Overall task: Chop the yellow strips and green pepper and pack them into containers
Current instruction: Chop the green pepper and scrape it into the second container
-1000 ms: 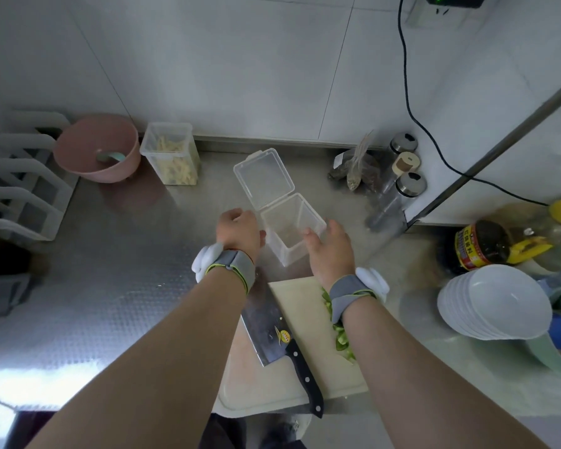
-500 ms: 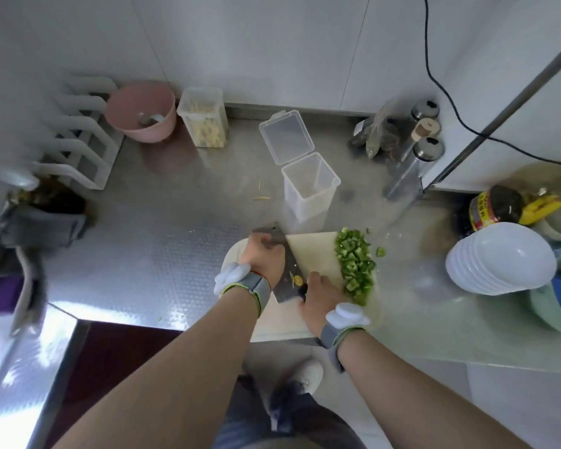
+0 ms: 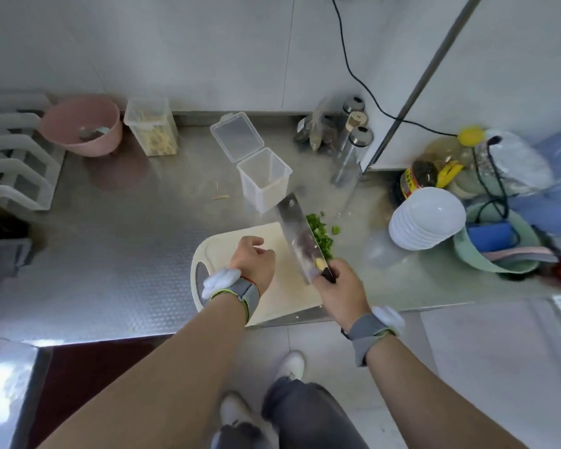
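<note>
My right hand [image 3: 340, 288] grips the black handle of a cleaver [image 3: 297, 234], whose blade is tilted up over the right side of the cream cutting board [image 3: 227, 244]. Chopped green pepper [image 3: 321, 236] lies in a pile just right of the blade, at the board's right edge. My left hand [image 3: 255, 260] hovers over the board with its fingers curled and nothing in it. Beyond the board stands an empty clear container [image 3: 266, 178] with its hinged lid [image 3: 236, 136] open. A second clear container [image 3: 152, 131] at the back left holds yellow strips.
A pink bowl [image 3: 83, 128] and a white dish rack [image 3: 17, 157] are at the back left. Spice jars [image 3: 350, 137] stand against the wall. A stack of white bowls [image 3: 426, 218], an oil bottle [image 3: 431, 176] and clutter fill the right. Two yellow scraps [image 3: 220, 196] lie on the steel counter.
Both hands came back from the empty container to the board. My right hand took the cleaver's handle and lifted the blade beside the pepper; my left hand let go of the blade.
</note>
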`<state>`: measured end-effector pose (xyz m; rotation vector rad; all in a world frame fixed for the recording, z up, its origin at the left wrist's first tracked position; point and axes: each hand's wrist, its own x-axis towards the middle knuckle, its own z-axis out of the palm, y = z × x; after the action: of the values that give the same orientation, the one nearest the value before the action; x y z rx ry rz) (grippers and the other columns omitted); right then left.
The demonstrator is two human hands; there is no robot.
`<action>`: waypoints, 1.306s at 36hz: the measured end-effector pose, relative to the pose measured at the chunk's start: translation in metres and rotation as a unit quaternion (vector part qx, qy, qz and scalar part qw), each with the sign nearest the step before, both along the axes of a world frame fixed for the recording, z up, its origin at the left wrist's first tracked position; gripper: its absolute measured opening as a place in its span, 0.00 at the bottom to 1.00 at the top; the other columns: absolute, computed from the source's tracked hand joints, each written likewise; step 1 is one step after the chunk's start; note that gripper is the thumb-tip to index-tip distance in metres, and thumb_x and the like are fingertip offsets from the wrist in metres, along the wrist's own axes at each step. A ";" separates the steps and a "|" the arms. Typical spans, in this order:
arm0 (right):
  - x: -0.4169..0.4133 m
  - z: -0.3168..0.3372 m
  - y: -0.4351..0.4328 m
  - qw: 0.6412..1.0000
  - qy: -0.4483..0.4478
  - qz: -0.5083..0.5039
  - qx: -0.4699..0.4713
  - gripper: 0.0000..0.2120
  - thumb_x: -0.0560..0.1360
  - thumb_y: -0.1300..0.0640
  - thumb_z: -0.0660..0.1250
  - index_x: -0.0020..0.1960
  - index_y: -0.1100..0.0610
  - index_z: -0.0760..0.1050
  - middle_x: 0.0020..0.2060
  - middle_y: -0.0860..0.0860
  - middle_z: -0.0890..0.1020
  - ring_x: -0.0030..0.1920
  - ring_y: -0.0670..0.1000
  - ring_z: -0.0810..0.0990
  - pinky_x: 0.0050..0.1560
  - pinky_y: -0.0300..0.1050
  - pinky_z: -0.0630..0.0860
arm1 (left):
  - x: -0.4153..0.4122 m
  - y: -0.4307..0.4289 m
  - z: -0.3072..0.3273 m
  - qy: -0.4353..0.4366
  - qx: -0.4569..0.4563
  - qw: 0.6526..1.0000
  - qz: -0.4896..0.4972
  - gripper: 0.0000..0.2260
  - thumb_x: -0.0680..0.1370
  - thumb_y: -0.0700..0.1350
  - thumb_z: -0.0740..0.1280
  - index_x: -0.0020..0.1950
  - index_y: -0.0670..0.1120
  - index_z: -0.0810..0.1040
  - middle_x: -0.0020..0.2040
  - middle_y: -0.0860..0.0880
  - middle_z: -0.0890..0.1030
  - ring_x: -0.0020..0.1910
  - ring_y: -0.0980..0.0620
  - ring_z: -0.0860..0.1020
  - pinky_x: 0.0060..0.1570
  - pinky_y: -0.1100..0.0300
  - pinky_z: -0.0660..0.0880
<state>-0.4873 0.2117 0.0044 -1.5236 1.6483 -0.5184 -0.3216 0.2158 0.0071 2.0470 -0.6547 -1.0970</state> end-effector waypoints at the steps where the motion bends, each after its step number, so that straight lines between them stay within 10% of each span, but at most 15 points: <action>1: -0.010 0.003 -0.002 1.000 0.000 -0.020 -0.008 0.08 0.73 0.57 0.67 0.38 0.50 0.70 0.31 0.46 0.74 0.34 0.49 0.73 0.33 0.39 0.69 | -0.008 -0.002 -0.001 -0.001 -0.001 1.000 -0.010 0.14 0.75 0.43 0.63 0.60 0.50 0.73 0.40 0.55 0.75 0.37 0.49 0.76 0.35 0.62 0.70; 6: -0.043 0.011 -0.029 0.995 0.014 -0.094 -0.016 0.07 0.75 0.54 0.65 0.39 0.54 0.71 0.33 0.52 0.78 0.38 0.61 0.79 0.42 0.55 0.77 | -0.040 -0.023 -0.001 -0.025 -0.005 0.995 -0.092 0.11 0.75 0.43 0.63 0.57 0.49 0.75 0.44 0.52 0.77 0.40 0.48 0.77 0.38 0.61 0.71; 11: -0.062 0.001 -0.070 0.994 0.033 -0.107 -0.013 0.05 0.76 0.55 0.64 0.43 0.56 0.73 0.37 0.53 0.78 0.41 0.57 0.76 0.40 0.46 0.69 | -0.066 -0.065 -0.010 -0.123 0.006 0.974 -0.188 0.10 0.72 0.47 0.66 0.53 0.51 0.76 0.50 0.48 0.79 0.45 0.46 0.77 0.43 0.59 0.73; 15: -0.068 -0.009 -0.093 0.993 0.020 -0.115 -0.003 0.05 0.76 0.55 0.64 0.42 0.53 0.71 0.36 0.52 0.77 0.40 0.56 0.75 0.41 0.46 0.70 | -0.081 -0.094 -0.015 -0.236 0.036 0.925 -0.296 0.06 0.72 0.52 0.63 0.46 0.54 0.78 0.48 0.50 0.80 0.42 0.47 0.75 0.41 0.60 0.72; 24: -0.079 -0.036 -0.128 0.996 -0.007 -0.089 0.014 0.04 0.76 0.54 0.63 0.44 0.54 0.71 0.34 0.49 0.76 0.41 0.60 0.79 0.45 0.53 0.76 | -0.106 -0.155 -0.031 -0.427 0.145 0.765 -0.459 0.18 0.75 0.44 0.62 0.64 0.46 0.73 0.65 0.45 0.72 0.65 0.43 0.68 0.61 0.51 0.65; 32: -0.079 -0.050 -0.139 0.996 -0.029 -0.079 0.035 0.05 0.76 0.55 0.64 0.49 0.56 0.74 0.41 0.57 0.81 0.43 0.61 0.80 0.48 0.57 0.78 | -0.123 -0.164 -0.040 -0.494 0.098 0.720 -0.477 0.15 0.76 0.40 0.57 0.62 0.44 0.74 0.62 0.44 0.74 0.63 0.42 0.69 0.57 0.53 0.65; 39: -0.073 -0.050 -0.149 0.998 0.017 -0.057 0.025 0.07 0.75 0.53 0.64 0.50 0.56 0.75 0.44 0.55 0.80 0.45 0.57 0.78 0.45 0.46 0.72 | -0.109 -0.157 -0.038 -0.463 0.064 0.753 -0.462 0.13 0.73 0.44 0.63 0.57 0.46 0.75 0.56 0.44 0.78 0.59 0.41 0.72 0.54 0.52 0.67; 47: -0.058 -0.045 -0.150 0.993 0.107 0.043 0.006 0.08 0.76 0.51 0.62 0.53 0.53 0.73 0.47 0.55 0.77 0.43 0.57 0.75 0.43 0.45 0.70 | -0.074 -0.125 -0.046 -0.265 0.049 0.952 -0.148 0.05 0.69 0.53 0.63 0.39 0.54 0.72 0.35 0.53 0.78 0.33 0.48 0.76 0.32 0.60 0.72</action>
<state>-0.5454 0.0620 -0.0401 -1.6803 1.7323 -0.3065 -0.3952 0.0909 -0.0394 2.4048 -1.2279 -0.7377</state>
